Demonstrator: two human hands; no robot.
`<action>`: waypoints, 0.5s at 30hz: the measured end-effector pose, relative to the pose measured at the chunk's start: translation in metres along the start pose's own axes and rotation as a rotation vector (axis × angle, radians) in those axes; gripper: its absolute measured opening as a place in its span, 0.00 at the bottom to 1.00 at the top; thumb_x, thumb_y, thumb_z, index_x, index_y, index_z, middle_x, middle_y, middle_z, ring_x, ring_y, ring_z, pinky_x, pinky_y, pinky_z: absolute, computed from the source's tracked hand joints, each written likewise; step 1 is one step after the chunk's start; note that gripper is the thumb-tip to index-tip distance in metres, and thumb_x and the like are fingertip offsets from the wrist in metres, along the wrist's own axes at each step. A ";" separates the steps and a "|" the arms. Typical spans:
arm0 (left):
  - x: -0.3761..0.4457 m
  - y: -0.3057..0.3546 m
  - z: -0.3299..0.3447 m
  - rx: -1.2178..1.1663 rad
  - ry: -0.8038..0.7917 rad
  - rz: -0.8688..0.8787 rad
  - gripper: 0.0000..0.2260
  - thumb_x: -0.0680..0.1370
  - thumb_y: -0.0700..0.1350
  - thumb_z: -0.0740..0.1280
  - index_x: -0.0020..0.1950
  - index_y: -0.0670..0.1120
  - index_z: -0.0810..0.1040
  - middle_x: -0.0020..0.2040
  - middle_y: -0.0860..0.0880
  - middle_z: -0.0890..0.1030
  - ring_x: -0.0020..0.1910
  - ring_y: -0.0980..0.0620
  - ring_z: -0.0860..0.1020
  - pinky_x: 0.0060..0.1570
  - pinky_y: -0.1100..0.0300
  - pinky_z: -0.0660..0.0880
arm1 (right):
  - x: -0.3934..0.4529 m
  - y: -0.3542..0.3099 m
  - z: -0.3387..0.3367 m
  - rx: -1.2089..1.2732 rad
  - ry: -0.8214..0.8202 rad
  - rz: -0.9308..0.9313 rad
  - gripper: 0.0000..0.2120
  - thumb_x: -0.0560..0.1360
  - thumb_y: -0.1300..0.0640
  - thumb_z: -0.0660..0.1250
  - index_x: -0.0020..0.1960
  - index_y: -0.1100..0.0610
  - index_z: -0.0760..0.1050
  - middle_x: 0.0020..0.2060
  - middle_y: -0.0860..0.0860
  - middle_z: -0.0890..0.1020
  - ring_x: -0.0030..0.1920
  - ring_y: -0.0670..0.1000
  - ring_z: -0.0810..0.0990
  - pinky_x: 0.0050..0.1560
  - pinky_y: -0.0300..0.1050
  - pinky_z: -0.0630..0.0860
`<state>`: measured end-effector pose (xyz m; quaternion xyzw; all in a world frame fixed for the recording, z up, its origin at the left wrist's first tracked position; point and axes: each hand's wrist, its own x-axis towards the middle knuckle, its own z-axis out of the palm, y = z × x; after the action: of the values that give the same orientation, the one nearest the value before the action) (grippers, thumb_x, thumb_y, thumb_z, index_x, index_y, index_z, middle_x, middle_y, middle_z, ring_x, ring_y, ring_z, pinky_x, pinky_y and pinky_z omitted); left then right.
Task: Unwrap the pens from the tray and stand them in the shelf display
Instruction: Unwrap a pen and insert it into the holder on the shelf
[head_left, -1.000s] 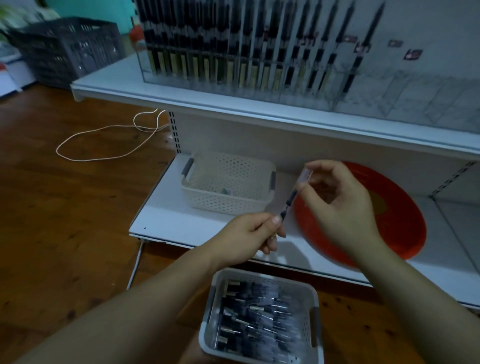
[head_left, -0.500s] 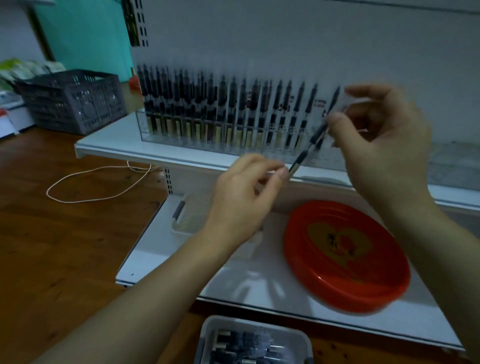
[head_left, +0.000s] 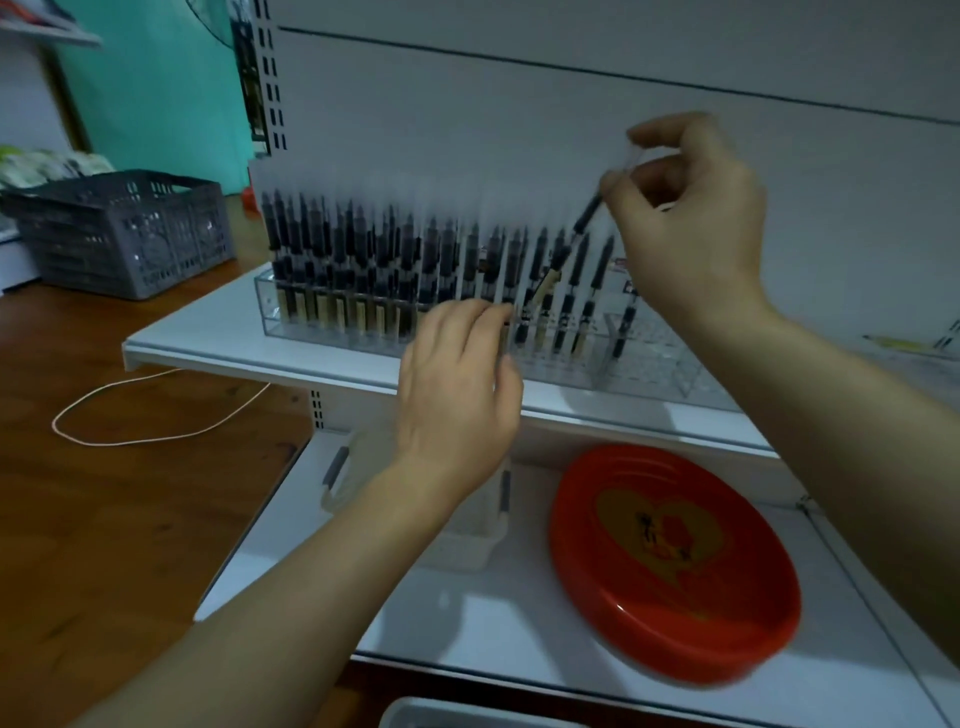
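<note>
Up at the shelf display (head_left: 649, 358), I've got my right hand (head_left: 691, 218) raised, thumb and forefinger pinching the top of a dark pen (head_left: 563, 249) that slants down and left, its lower end among the pens already standing in the clear rack. My left hand (head_left: 457, 395) sits lower, nearer me, fingers curled with the tips drawn together at the rack's front; whether they grip anything, I can't tell. White shelf board (head_left: 208, 332) under the rack; lower shelf carries a red plate (head_left: 670, 566) at right and a white basket (head_left: 467, 545), mostly hidden behind my left wrist. Wooden floor to the left with a looped white cord (head_left: 156, 415), grey crate (head_left: 124, 234) far left. Tray (head_left: 415, 714) at the bottom edge is cut off. Standing pens are blurred.
</note>
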<state>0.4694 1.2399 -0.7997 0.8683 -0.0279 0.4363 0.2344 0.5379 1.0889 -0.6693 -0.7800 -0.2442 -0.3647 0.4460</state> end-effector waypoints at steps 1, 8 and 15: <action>0.000 0.000 0.000 -0.016 0.003 -0.006 0.19 0.79 0.42 0.63 0.69 0.42 0.74 0.66 0.45 0.76 0.69 0.45 0.70 0.68 0.47 0.69 | 0.001 0.000 0.002 -0.011 -0.023 0.003 0.13 0.78 0.52 0.69 0.62 0.50 0.76 0.40 0.45 0.82 0.42 0.42 0.80 0.41 0.29 0.72; -0.003 -0.002 0.001 -0.050 0.008 0.000 0.20 0.77 0.39 0.62 0.69 0.41 0.74 0.65 0.46 0.76 0.69 0.46 0.70 0.70 0.49 0.67 | 0.000 -0.001 0.016 -0.211 -0.213 -0.130 0.12 0.79 0.52 0.69 0.62 0.50 0.77 0.44 0.45 0.82 0.45 0.44 0.80 0.45 0.33 0.72; -0.005 0.001 0.003 -0.049 0.030 -0.013 0.20 0.76 0.37 0.62 0.68 0.40 0.75 0.65 0.45 0.76 0.69 0.45 0.70 0.71 0.51 0.66 | -0.003 -0.006 0.018 -0.278 -0.214 -0.220 0.12 0.78 0.53 0.69 0.61 0.53 0.79 0.44 0.45 0.81 0.49 0.51 0.79 0.51 0.49 0.76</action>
<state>0.4686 1.2367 -0.8043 0.8558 -0.0295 0.4468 0.2590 0.5379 1.1078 -0.6749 -0.8370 -0.3215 -0.3564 0.2629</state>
